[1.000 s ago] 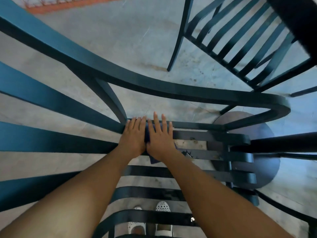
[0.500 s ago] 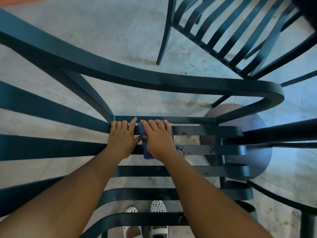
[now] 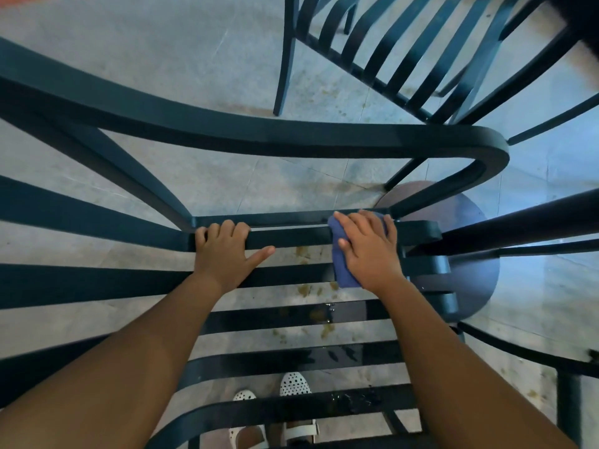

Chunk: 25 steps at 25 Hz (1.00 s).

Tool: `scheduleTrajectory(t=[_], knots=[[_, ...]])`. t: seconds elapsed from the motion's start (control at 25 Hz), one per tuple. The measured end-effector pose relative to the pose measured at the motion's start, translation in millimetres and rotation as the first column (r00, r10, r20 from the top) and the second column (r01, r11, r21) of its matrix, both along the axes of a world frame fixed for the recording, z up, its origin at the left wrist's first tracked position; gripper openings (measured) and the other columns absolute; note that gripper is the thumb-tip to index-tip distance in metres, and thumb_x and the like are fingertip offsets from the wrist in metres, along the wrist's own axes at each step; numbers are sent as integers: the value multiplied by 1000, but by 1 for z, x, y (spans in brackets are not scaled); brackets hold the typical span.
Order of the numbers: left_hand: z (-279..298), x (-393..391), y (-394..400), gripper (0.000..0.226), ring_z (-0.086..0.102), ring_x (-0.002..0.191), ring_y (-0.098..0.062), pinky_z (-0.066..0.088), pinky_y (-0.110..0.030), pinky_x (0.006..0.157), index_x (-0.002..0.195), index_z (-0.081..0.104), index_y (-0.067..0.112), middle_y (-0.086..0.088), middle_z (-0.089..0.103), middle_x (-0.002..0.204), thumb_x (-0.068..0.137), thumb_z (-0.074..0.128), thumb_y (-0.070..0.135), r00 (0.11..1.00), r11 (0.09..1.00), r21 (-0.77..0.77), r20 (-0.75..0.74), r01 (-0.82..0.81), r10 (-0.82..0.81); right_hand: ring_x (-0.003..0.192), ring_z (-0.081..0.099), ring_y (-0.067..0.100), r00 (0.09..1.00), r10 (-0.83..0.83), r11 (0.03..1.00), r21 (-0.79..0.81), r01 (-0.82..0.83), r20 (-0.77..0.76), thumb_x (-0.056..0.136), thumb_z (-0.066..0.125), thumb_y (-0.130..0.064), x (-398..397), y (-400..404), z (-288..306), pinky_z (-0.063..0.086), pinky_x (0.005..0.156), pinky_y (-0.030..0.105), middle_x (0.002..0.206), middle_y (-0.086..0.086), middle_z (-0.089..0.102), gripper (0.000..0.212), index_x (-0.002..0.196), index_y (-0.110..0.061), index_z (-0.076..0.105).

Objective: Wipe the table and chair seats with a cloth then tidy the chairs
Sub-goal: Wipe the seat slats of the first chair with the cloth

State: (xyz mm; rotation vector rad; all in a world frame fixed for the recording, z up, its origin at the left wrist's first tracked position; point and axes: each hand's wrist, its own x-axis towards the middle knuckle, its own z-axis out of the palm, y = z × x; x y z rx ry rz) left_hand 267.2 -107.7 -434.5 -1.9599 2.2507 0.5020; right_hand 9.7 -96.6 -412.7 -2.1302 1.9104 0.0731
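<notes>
Pressing the cloth (image 3: 343,270) near the seat's (image 3: 285,315) far right corner, right hand (image 3: 369,251) fingers flat; left hand (image 3: 227,251) curls over a slat. Cloth could probably slip through a gap.

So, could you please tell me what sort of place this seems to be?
Probably a cafe or restaurant patio: matching dark slatted chairs, a round pedestal table base and a stained, food-spotted tiled floor.
</notes>
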Motion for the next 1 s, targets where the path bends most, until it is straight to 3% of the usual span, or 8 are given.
scheduleTrajectory(t=[0.16,0.32,0.44,0.56,0.68,0.8,0.88,1.0], knots=[[2,-32,3,63,42,113,-27,22,-44,105,126,45,19,-8,47,120,90,25,66,998,999,17,-53,27,-26,144,7,19,974,-223,974,22,224,-28,100,28,-30,26,0,2,-10,114,46,148,-1,29,46,146,-26,25],[2,-81,4,46,37,118,-27,19,-40,104,140,32,23,-7,41,128,99,32,43,980,988,-24,-118,156,-157,143,15,20,980,-192,978,-70,195,42,97,24,-35,52,10,-4,-7,114,44,145,-1,38,47,141,-24,37],[0,-80,2,46,36,118,-25,18,-39,104,140,31,27,-6,40,128,98,30,46,975,986,-21,-148,164,-166,145,3,19,979,-197,980,-29,195,-61,100,26,-35,15,9,0,-8,116,45,153,0,25,45,144,-27,30],[-2,-78,1,46,34,119,-23,16,-38,106,138,30,28,-3,38,129,97,25,49,975,987,11,-158,162,-159,145,-2,21,947,-310,951,-39,308,-80,100,27,-35,-23,6,2,-5,117,46,155,2,17,45,143,-27,28],[-3,-79,2,49,35,117,-22,17,-38,106,138,31,27,-3,39,128,97,20,52,977,986,-1,-137,166,-164,144,4,26,863,-505,857,-116,502,10,99,33,-31,-48,3,-3,5,116,50,154,5,20,41,139,-24,38],[-3,-81,0,51,34,117,-23,17,-38,105,138,29,27,-3,38,128,97,16,53,979,985,10,-112,170,-168,144,3,30,727,-684,721,-105,685,51,100,29,-30,-45,-5,-1,10,116,49,157,9,14,44,143,-21,34],[0,-82,-1,46,32,118,-24,17,-39,106,139,27,27,-4,36,130,98,22,48,980,984,57,-112,170,-163,145,-6,30,759,-650,760,-68,646,-50,100,23,-34,-22,-4,1,-3,117,47,159,8,2,49,148,-23,21],[0,-79,-2,57,33,115,-23,18,-38,103,140,27,28,-5,37,126,93,11,57,979,980,73,-97,186,-178,145,-9,27,955,-288,957,-49,285,-77,97,11,-41,13,16,-6,-12,113,44,159,6,2,55,150,-25,13]])
